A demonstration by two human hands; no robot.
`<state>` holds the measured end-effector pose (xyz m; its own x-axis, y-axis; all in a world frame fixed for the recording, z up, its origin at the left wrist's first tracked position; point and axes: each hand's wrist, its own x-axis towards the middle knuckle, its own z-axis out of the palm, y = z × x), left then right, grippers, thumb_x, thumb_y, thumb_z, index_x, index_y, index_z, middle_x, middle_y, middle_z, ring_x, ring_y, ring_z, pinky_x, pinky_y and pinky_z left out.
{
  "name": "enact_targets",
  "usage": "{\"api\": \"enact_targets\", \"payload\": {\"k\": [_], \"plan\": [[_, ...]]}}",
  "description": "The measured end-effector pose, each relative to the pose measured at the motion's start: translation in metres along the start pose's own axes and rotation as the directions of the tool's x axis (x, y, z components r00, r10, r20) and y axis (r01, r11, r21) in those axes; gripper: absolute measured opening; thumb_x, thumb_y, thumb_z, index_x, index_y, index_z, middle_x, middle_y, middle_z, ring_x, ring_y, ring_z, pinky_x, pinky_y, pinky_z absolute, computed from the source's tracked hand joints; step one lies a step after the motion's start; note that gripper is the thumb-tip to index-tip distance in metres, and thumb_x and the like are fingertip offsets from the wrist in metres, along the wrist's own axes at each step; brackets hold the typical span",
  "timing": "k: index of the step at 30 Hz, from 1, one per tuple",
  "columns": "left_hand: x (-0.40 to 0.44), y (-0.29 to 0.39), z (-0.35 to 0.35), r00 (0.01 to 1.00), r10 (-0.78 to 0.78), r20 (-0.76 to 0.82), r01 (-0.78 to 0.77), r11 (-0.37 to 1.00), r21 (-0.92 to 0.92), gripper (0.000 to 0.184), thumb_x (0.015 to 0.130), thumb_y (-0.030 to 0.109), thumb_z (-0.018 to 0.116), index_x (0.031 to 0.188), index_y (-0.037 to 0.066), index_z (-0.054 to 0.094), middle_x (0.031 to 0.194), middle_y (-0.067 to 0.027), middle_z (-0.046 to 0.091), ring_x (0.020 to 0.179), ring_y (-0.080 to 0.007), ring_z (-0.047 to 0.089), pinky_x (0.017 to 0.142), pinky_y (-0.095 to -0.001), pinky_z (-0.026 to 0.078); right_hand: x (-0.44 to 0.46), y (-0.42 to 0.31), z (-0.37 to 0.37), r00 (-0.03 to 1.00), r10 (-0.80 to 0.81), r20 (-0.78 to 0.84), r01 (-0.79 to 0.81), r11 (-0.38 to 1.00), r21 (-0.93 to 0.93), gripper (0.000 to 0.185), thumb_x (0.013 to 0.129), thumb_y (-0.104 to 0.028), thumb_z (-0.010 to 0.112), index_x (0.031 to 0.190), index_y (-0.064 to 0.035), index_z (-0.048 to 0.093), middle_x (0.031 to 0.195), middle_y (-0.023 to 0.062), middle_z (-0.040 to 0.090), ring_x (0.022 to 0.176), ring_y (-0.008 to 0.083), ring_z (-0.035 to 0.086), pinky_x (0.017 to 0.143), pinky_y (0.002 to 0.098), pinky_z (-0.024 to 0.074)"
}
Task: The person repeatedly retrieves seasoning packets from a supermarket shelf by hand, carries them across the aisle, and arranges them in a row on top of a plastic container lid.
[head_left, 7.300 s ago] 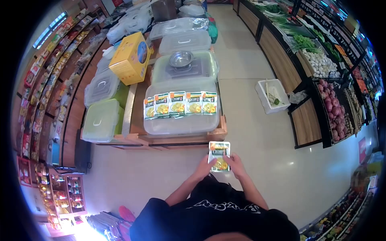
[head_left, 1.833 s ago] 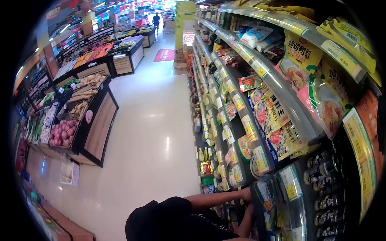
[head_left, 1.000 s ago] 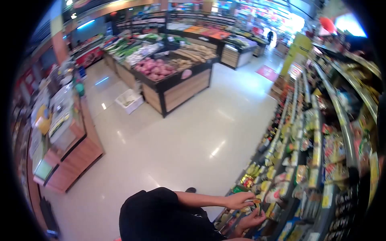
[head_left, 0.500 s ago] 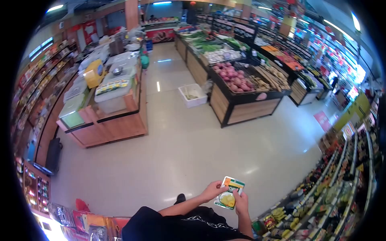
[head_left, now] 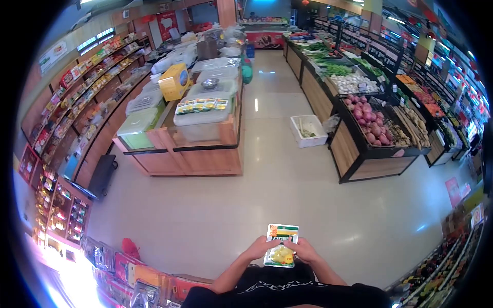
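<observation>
A flat food packet (head_left: pixel 282 232) with white edges, a green band and a yellow-green food picture is held upright in front of my body. My left hand (head_left: pixel 258 248) grips its left edge, thumb laid over the front. On the opposite edge my right hand (head_left: pixel 304 250) does the same, its thumb also across the front. The fingers behind the packet are hidden. Both hands are low in the view, above the floor and close to my black shirt (head_left: pixel 287 292).
A wooden counter (head_left: pixel 195 163) with lidded bins and a yellow box (head_left: pixel 174 82) stands ahead left. Right of the aisle are a produce stand with onions (head_left: pixel 367 120) and a white crate (head_left: pixel 308 131) on the floor. Shelves (head_left: pixel 436 274) line the near right; a flat cart (head_left: pixel 102 177) is at left.
My view has swung left, so the counter and produce stand appear further right. The packet now faces me more squarely, still in both hands.
</observation>
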<state>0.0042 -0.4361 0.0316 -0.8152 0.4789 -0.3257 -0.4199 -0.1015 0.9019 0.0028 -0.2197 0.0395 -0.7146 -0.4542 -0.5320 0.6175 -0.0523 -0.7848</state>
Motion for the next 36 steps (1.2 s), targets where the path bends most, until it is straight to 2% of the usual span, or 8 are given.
{"api": "enact_targets", "payload": {"k": [6, 9, 12, 16, 17, 20, 28, 36], "plan": [[0.009, -0.009, -0.048, 0.977, -0.013, -0.213, -0.01, 0.994, -0.108, 0.04, 0.098, 0.025, 0.056, 0.126, -0.005, 0.055, 0.116, -0.0088, 0.064, 0.101, -0.0152, 0.061, 0.088, -0.0301, 0.05, 0.083, -0.05, 0.022, 0.953, 0.006, 0.304, 0.017, 0.997, -0.071, 0.038, 0.094, -0.022, 0.063, 0.124, 0.0011, 0.057, 0.114, 0.0077, 0.064, 0.101, 0.0134, 0.061, 0.086, 0.0291, 0.0505], [0.027, -0.001, -0.073, 0.941, -0.018, -0.337, 0.01, 1.0, -0.026, 0.045, 0.097, 0.036, 0.056, 0.115, -0.005, 0.062, 0.1, -0.0088, 0.067, 0.092, -0.0136, 0.059, 0.082, -0.0308, 0.048, 0.125, -0.08, 0.025, 0.925, 0.046, 0.377, -0.034, 0.999, -0.037, 0.038, 0.093, -0.02, 0.065, 0.123, 0.0015, 0.057, 0.114, 0.0076, 0.064, 0.1, 0.0136, 0.062, 0.086, 0.0293, 0.0502], [0.053, 0.039, -0.105, 0.906, -0.065, -0.417, 0.193, 0.942, 0.274, 0.046, 0.097, 0.038, 0.055, 0.111, -0.004, 0.064, 0.094, -0.01, 0.069, 0.09, -0.0135, 0.059, 0.08, -0.0317, 0.048, 0.183, -0.088, 0.013, 0.938, 0.044, 0.345, -0.034, 0.999, -0.035, 0.036, 0.093, -0.015, 0.065, 0.122, 0.0041, 0.057, 0.111, 0.0111, 0.065, 0.099, 0.0168, 0.064, 0.085, 0.0308, 0.0523], [0.112, 0.119, -0.145, 0.911, -0.077, -0.405, 0.208, 0.934, 0.289, 0.047, 0.097, 0.04, 0.055, 0.115, -0.002, 0.064, 0.1, -0.009, 0.069, 0.093, -0.0142, 0.062, 0.084, -0.0323, 0.05, 0.252, -0.146, 0.006, 0.931, 0.081, 0.355, -0.152, 0.973, 0.175, 0.034, 0.091, -0.014, 0.066, 0.119, 0.0041, 0.058, 0.108, 0.0113, 0.066, 0.095, 0.0173, 0.065, 0.084, 0.0315, 0.0529], [0.132, 0.114, -0.164, 0.93, 0.009, -0.367, 0.079, 0.971, 0.224, 0.044, 0.098, 0.037, 0.054, 0.117, -0.002, 0.063, 0.101, -0.0085, 0.068, 0.093, -0.0135, 0.061, 0.084, -0.0312, 0.05, 0.259, -0.171, 0.01, 0.947, 0.065, 0.315, -0.128, 0.975, 0.183, 0.037, 0.091, -0.018, 0.067, 0.119, 0.0046, 0.058, 0.106, 0.0105, 0.067, 0.091, 0.0166, 0.067, 0.081, 0.0295, 0.0537], [0.173, 0.157, -0.208, 0.953, 0.004, -0.302, 0.086, 0.954, 0.286, 0.044, 0.099, 0.037, 0.054, 0.118, -0.002, 0.063, 0.104, -0.0079, 0.068, 0.094, -0.0136, 0.061, 0.086, -0.031, 0.05, 0.318, -0.195, -0.002, 0.956, -0.028, 0.29, 0.005, 0.997, 0.081, 0.039, 0.091, -0.019, 0.067, 0.121, 0.004, 0.058, 0.107, 0.0105, 0.067, 0.091, 0.0164, 0.066, 0.082, 0.0296, 0.0536], [0.256, 0.202, -0.299, 0.956, -0.15, -0.25, 0.173, 0.982, 0.07, 0.037, 0.098, 0.039, 0.055, 0.099, 0.004, 0.067, 0.08, 0.004, 0.06, 0.068, -0.0043, 0.05, 0.06, -0.021, 0.04, 0.416, -0.269, -0.016, 0.955, -0.062, 0.291, 0.06, 0.998, 0.016, 0.037, 0.093, -0.023, 0.065, 0.119, 0.0018, 0.06, 0.107, 0.0084, 0.067, 0.092, 0.0139, 0.065, 0.08, 0.0288, 0.0527], [0.307, 0.237, -0.344, 0.932, -0.044, -0.361, -0.002, 0.992, -0.126, 0.034, 0.098, 0.036, 0.057, 0.095, 0.004, 0.067, 0.081, 0.0041, 0.059, 0.068, -0.0041, 0.048, 0.059, -0.0211, 0.037, 0.495, -0.302, -0.031, 0.951, 0.01, 0.309, 0.058, 0.976, -0.212, 0.037, 0.097, -0.041, 0.057, 0.096, -0.0045, 0.063, 0.072, -0.0025, 0.056, 0.06, 0.0054, 0.05, 0.053, 0.0216, 0.0386]]}}
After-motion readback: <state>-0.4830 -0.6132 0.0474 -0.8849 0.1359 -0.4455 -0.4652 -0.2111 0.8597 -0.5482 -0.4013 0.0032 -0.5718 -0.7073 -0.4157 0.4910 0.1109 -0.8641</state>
